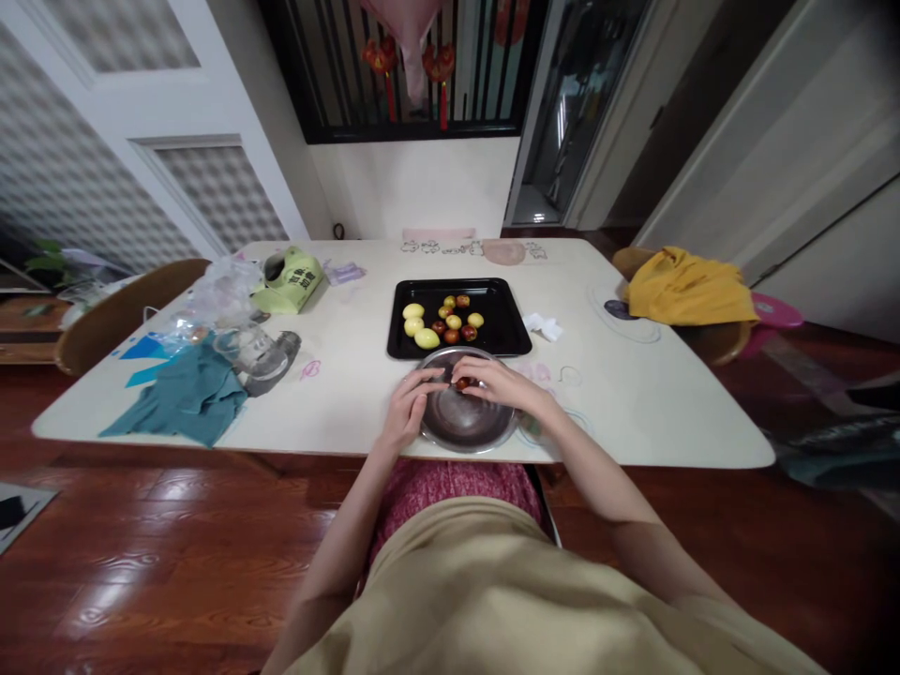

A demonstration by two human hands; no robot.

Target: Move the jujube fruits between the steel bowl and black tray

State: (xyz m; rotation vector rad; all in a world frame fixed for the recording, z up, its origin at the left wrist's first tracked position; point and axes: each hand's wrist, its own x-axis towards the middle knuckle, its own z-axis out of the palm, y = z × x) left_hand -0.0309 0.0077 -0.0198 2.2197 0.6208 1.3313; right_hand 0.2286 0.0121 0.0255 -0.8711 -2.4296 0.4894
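Over a round metal bowl (468, 427) at the table's front edge, my right hand (488, 380) pinches a small reddish-brown fruit that looks like a jujube (462, 383). My left hand (412, 405) rests at the bowl's left rim, its fingers stretched toward the jujube and apart from one another. I see nothing held in it. Just beyond the bowl lies a black tray (502, 323). On its left side are several larger yellow oval fruits (426, 337); in its middle sit several small round fruits (469, 333), some brown-red and some yellow-green.
Crumpled white tissue (545, 326) lies right of the tray. At the left are a teal cloth (187, 394), a clear plastic container (257, 352), plastic bags (225, 291) and a green box (292, 281). A yellow cloth (689, 286) hangs over a chair at the right.
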